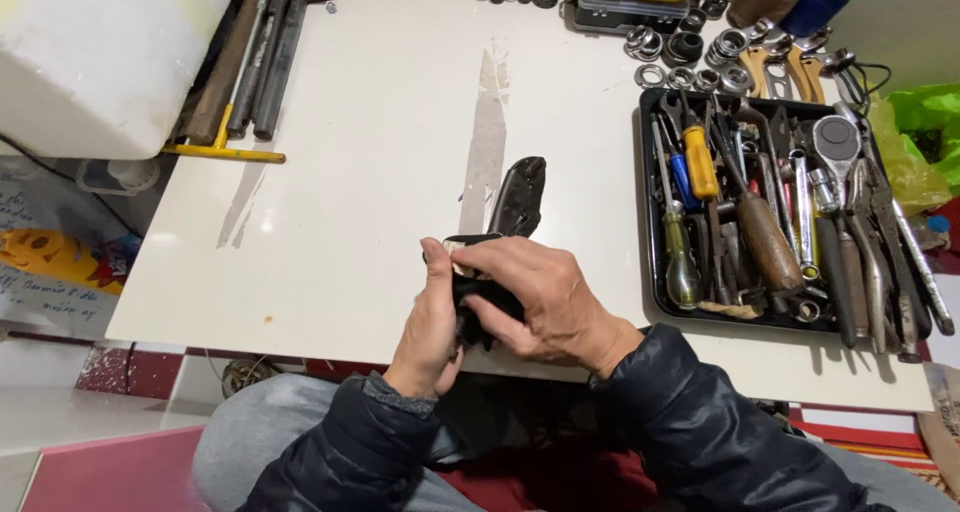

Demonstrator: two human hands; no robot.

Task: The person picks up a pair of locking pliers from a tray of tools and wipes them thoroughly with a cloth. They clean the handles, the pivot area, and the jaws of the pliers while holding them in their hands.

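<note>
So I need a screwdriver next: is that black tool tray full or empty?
Full: the black tray is packed with screwdrivers, wrenches and pliers.

Tool tray [647,222] right on the table [380,152]; sockets [690,57] behind it; metal bars [262,57] far left

Wide bare stretch of white tabletop [380,142] ahead and to the left, open for passage. Straight ahead, near both hands, a black hinged hand tool [518,197] lying on the surface. To the right, blocked by a black rectangular tray [648,212] crammed with screwdrivers, wrenches and pliers. Far right corner crowded with loose steel sockets [690,62]. Far left edge taken by long dark metal bars [262,57] beside a white box [100,52].
</note>
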